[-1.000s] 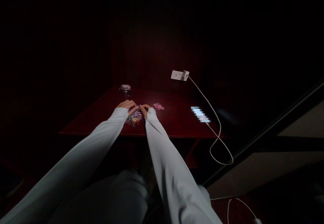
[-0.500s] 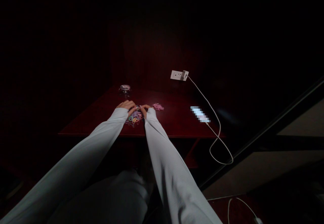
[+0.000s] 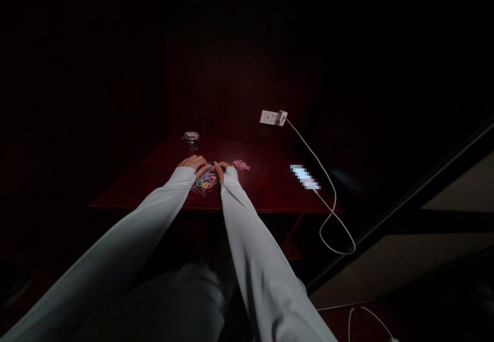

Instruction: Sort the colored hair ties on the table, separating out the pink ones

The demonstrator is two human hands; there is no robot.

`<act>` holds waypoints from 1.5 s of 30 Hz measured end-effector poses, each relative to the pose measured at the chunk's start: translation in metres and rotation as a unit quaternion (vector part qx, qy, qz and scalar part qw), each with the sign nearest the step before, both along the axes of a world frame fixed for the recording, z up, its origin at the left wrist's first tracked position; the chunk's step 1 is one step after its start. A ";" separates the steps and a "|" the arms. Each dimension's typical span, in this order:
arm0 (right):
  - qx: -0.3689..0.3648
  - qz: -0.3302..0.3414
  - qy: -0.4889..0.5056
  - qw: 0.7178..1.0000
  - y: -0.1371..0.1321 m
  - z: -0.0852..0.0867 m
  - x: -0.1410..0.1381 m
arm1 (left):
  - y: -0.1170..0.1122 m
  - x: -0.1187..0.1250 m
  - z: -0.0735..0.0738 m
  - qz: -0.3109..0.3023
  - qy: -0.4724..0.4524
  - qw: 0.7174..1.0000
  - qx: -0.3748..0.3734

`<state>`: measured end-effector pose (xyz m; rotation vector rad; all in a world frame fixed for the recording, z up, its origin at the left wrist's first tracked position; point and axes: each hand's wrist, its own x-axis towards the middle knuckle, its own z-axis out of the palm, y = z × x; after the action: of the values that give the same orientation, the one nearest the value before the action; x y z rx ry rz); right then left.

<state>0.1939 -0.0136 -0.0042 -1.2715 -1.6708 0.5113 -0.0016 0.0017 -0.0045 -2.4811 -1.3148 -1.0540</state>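
A heap of small coloured elastic bands (image 3: 204,183) lies on the dark red table (image 3: 154,177). My left hand (image 3: 194,163) rests on the heap's far left side, fingers curled down into the bands. Just to its right, my right hand (image 3: 221,169) pinches at the same heap, fingertips nearly touching the left hand's. Both arms are in pale long sleeves. What exactly sits between the fingers is too small and dim to make out.
A small pink cluster of bands (image 3: 241,165) lies right of my hands. A glass jar with a lid (image 3: 191,138) stands at the table's back. A lit phone (image 3: 304,176) lies at the right, its white cable (image 3: 328,203) running to a wall socket (image 3: 273,117).
My hands have stayed over the heap, with only slight finger movement. The view has shifted down a little.
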 end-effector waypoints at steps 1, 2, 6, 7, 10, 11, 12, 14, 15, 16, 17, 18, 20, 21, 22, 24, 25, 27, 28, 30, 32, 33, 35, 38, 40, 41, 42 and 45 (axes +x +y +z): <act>0.002 -0.002 -0.005 1.000 -0.002 0.001 0.000 | 0.000 0.000 0.000 0.001 0.001 1.000 -0.002; 0.002 -0.004 -0.010 1.000 -0.004 0.003 0.000 | 0.000 -0.001 0.001 0.000 0.003 1.000 -0.004; -0.004 -0.005 -0.009 1.000 -0.011 0.009 -0.002 | -0.002 -0.002 0.004 -0.008 0.009 1.000 -0.006; -0.007 -0.006 -0.005 1.000 -0.012 0.011 -0.002 | -0.002 -0.002 0.005 -0.009 0.010 1.000 -0.007; -0.008 -0.013 0.012 1.000 -0.013 0.012 -0.004 | -0.004 -0.002 0.007 -0.008 0.012 1.000 -0.010; -0.007 -0.013 0.016 1.000 -0.014 0.012 -0.004 | -0.005 -0.002 0.008 -0.007 0.012 1.000 -0.009; -0.005 -0.012 0.019 1.000 -0.014 0.012 -0.005 | -0.006 -0.001 0.008 -0.006 0.013 1.000 -0.009; -0.005 -0.010 0.021 1.000 -0.014 0.013 -0.006 | -0.007 -0.001 0.009 -0.006 0.013 1.000 -0.008; -0.010 -0.011 0.019 1.000 -0.014 0.013 -0.006 | -0.007 -0.001 0.009 -0.007 0.013 1.000 -0.008; -0.016 -0.013 0.016 1.000 -0.015 0.014 -0.006 | -0.007 -0.001 0.008 -0.010 0.012 1.000 -0.007; -0.025 -0.014 0.012 1.000 -0.016 0.015 -0.006 | -0.007 -0.001 0.008 -0.012 0.010 1.000 -0.005; -0.034 -0.014 0.007 0.999 -0.018 0.016 -0.006 | -0.006 -0.001 0.007 -0.015 0.007 1.000 -0.002; -0.047 -0.014 -0.003 0.999 -0.020 0.019 -0.005 | -0.005 -0.001 0.006 -0.018 0.002 1.000 0.006; -0.051 -0.014 -0.007 0.999 -0.022 0.020 -0.005 | -0.004 -0.001 0.005 -0.019 0.001 1.000 0.009; -0.051 -0.014 -0.010 0.999 -0.023 0.020 -0.005 | -0.004 -0.001 0.004 -0.020 0.002 1.000 0.010; -0.047 -0.008 -0.009 0.999 -0.025 0.020 -0.005 | -0.003 -0.001 0.004 -0.022 0.005 1.000 0.006; -0.043 -0.001 -0.007 0.999 -0.025 0.020 -0.006 | -0.002 -0.001 0.003 -0.024 0.007 1.000 0.003; -0.036 0.008 -0.004 0.999 -0.026 0.019 -0.006 | -0.002 -0.001 0.003 -0.027 0.011 1.000 -0.001; -0.033 0.009 -0.007 0.999 -0.025 0.018 -0.006 | -0.002 -0.001 0.002 -0.028 0.012 1.000 -0.002; -0.025 0.004 -0.019 0.999 -0.024 0.018 -0.006 | -0.002 0.000 0.001 -0.029 0.014 0.999 -0.001; -0.017 0.001 -0.035 0.999 -0.023 0.019 -0.005 | -0.001 0.000 0.001 -0.027 0.017 1.000 -0.001; -0.013 -0.001 -0.044 0.999 -0.023 0.019 -0.005 | -0.001 0.000 0.001 -0.026 0.018 0.999 -0.001; -0.011 -0.006 -0.060 0.998 -0.022 0.020 -0.005 | -0.001 -0.001 0.001 -0.026 0.022 0.999 -0.004; -0.015 -0.018 -0.068 0.997 -0.021 0.021 -0.005 | 0.000 -0.001 0.001 -0.029 0.023 0.999 -0.004; -0.012 -0.018 -0.060 0.998 -0.022 0.021 -0.005 | 0.000 -0.001 0.001 -0.030 0.021 0.999 -0.001; -0.009 -0.015 -0.053 0.998 -0.022 0.020 -0.006 | 0.000 -0.001 0.001 -0.030 0.020 0.999 0.000; -0.007 -0.013 -0.047 0.999 -0.023 0.020 -0.006 | 0.000 -0.001 0.001 -0.028 0.020 0.999 0.001; -0.008 -0.019 -0.036 0.999 -0.024 0.019 -0.007 | 0.001 -0.002 0.001 -0.027 0.023 0.999 -0.002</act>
<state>0.1867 -0.0381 0.0147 -1.3463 -1.7017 0.4611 -0.0035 0.0027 -0.0034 -2.5408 -1.2452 -1.0005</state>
